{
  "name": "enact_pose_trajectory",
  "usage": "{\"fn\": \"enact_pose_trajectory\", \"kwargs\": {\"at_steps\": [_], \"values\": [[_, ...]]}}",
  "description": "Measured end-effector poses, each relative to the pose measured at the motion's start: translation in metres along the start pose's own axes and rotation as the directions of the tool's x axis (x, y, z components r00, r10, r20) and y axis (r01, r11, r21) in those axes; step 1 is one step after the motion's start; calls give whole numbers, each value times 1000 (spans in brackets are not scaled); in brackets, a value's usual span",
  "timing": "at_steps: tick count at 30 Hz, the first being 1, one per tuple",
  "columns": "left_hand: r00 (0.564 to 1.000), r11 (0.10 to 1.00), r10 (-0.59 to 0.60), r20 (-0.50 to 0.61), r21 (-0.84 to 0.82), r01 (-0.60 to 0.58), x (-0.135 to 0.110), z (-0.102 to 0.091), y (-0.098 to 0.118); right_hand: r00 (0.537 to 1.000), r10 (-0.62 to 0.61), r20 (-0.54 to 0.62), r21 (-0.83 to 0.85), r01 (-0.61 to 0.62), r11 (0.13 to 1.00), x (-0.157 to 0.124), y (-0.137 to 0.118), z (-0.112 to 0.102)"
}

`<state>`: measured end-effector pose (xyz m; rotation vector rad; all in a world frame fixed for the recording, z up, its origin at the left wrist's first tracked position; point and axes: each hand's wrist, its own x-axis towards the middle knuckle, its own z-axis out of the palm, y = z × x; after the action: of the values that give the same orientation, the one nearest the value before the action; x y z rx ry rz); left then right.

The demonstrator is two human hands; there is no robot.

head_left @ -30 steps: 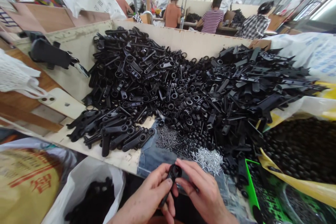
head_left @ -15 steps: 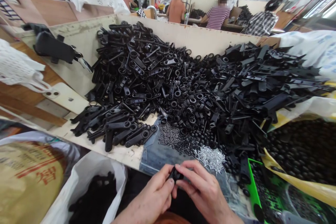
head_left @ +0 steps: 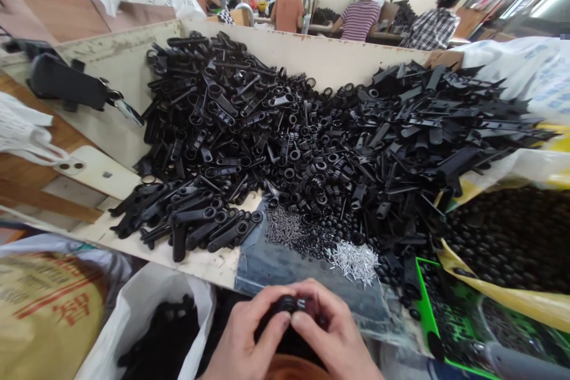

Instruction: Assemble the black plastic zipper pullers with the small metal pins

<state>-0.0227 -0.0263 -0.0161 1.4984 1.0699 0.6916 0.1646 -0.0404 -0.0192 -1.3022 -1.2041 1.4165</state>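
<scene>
Close to my body, at the front edge of the bench, both hands grip a small black plastic part (head_left: 288, 304) with a round, ring-like end. My left hand (head_left: 249, 329) has its thumb and fingers closed on the left side of it. From the right, my right hand (head_left: 329, 326) presses with thumb and curled fingers, hiding much of the part. Just beyond lie silver pins (head_left: 354, 262), small grey metal pieces (head_left: 282, 227) and black beads on a dark mat (head_left: 276, 273).
Black lever-shaped parts (head_left: 196, 219) and a large heap of black plastic pieces (head_left: 249, 107) fill the walled bench. A green tray (head_left: 425, 303) and a bag of black balls (head_left: 512, 231) stand right. A white sack (head_left: 200, 297) is at lower left; a phone (head_left: 100, 173) lies left.
My hands have turned inward and closed more tightly around the black part, whose round end now faces me. The camera view has shifted slightly.
</scene>
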Motion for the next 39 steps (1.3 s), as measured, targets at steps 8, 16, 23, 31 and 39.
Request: {"fn": "enact_pose_trajectory", "kwargs": {"at_steps": [8, 16, 23, 31, 39], "values": [[963, 742, 245, -109, 661, -114, 7, 4, -22, 977, 214, 13, 199, -212, 957, 28, 14, 6], [891, 881, -385, 240, -194, 432, 15, -11, 15, 978, 84, 189, 67, -99, 993, 33, 1, -9], [797, 522, -496, 344, -615, 591, 11, -4, 13, 982, 36, 185, -62, -25, 998, 40, 3, -10], [786, 455, -534, 310, -678, 577, 10, -1, 11, 983, 4, 183, -235, 40, 971, 43, 5, -13], [793, 503, -518, 321, -635, 586, 9, 5, 6, 962, -112, 248, -449, 217, 867, 33, -1, -23]]}}
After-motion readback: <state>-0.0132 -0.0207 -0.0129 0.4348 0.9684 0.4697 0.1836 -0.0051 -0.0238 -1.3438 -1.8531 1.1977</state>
